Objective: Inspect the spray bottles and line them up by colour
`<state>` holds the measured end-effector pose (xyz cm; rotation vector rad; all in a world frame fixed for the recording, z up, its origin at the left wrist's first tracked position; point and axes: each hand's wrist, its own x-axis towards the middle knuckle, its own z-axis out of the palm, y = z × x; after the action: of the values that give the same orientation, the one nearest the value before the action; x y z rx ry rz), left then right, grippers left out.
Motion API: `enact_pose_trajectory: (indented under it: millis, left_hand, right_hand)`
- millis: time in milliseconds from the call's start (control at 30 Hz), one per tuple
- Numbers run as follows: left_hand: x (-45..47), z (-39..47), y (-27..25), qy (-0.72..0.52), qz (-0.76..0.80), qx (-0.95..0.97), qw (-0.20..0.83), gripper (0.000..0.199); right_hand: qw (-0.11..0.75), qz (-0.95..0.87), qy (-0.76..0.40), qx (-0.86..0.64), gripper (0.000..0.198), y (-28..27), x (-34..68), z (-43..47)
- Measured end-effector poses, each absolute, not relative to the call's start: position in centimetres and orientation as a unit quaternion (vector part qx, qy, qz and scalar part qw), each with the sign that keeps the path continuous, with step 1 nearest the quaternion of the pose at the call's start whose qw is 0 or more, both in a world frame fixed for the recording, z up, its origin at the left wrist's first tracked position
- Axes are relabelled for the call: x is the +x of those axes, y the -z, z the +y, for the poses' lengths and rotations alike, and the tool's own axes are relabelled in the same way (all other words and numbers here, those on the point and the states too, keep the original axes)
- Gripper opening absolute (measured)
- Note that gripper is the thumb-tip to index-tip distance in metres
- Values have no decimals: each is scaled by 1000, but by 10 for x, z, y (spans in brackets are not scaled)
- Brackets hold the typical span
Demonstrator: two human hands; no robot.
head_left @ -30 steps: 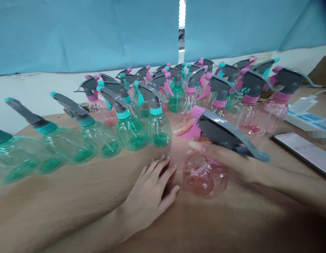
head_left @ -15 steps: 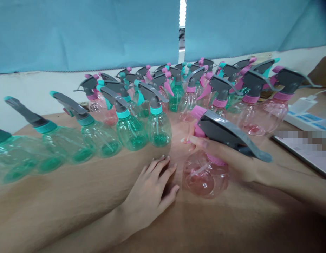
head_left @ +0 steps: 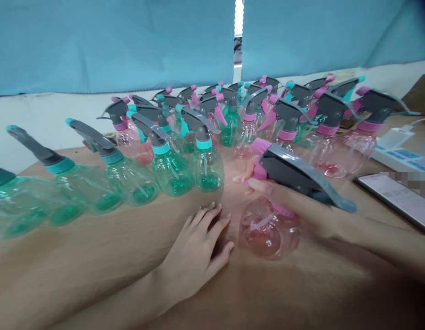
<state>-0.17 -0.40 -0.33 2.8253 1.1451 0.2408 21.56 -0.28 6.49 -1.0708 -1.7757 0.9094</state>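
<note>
My right hand (head_left: 284, 195) is closed around the neck and pink trigger of a pink spray bottle (head_left: 269, 233) with a dark grey sprayer head. The bottle's round, see-through body is upright at the table's near middle, and a dip tube shows inside it. Just left of it, my left hand (head_left: 198, 247) lies palm down on the wooden table (head_left: 106, 256), fingers stretched out and holding nothing. Beyond its fingertips stand two green spray bottles, one with a teal collar (head_left: 207, 169) nearest and another green spray bottle (head_left: 171, 172) beside it.
More green bottles (head_left: 130, 181) line the left side. Several pink and green spray bottles crowd the back, including a pink one (head_left: 353, 146) at right. A phone (head_left: 394, 197) and a white power strip (head_left: 405, 156) lie on the right. Blue cloth (head_left: 130, 46) covers the wall behind.
The pink bottle in my right hand has shifted very slightly right, and the fingers at its trigger have moved a little. My left hand stays put. The phone screen looks brighter.
</note>
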Motion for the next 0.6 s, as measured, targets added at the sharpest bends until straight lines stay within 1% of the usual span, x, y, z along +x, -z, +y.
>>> enact_pose_trajectory:
  millis: [67, 133, 267, 367, 467, 600]
  left_hand:
    - [-2, -4, 3, -82, 372, 923, 43, 42]
    - [-2, -3, 3, -86, 370, 924, 44, 42]
    - [-1, -3, 2, -87, 369, 924, 48, 40]
    - [-1, -3, 2, -85, 368, 925, 48, 40]
    - [-1, -3, 2, -83, 371, 924, 48, 40]
    - [-1, -3, 2, -86, 372, 923, 47, 40]
  right_hand:
    - [409, -704, -379, -440, 18, -72, 214, -5]
    - [423, -700, -369, -442, 17, -74, 214, -6]
    - [446, -706, -339, -434, 24, -70, 216, -3]
    - [428, -716, -339, -436, 26, -68, 217, 0]
    - [426, -711, -345, -440, 27, -68, 217, -1]
    - [422, -690, -380, -450, 23, -67, 218, -3]
